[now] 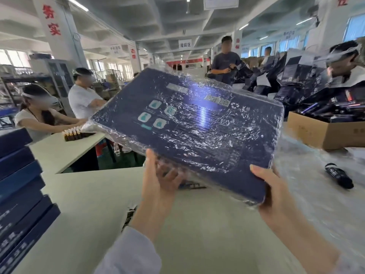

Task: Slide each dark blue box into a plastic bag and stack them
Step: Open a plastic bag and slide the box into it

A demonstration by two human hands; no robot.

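Note:
A flat dark blue box [197, 123] wrapped in a crinkled clear plastic bag [126, 138] is held up tilted above the white table [94, 204], printed face toward me. My left hand [158, 186] grips its near left edge, fingers under the bag. At the near right corner, my right hand [270, 190] holds the box with the thumb on top. A stack of several dark blue boxes [19, 186] stands at the table's left edge.
Loose clear plastic bags [316, 175] lie on the right with a small black item [339, 176] on them. An open cardboard carton [324, 131] of dark goods sits behind. Other people sit or stand at neighbouring tables; small brown bottles [73, 133] stand on the left table.

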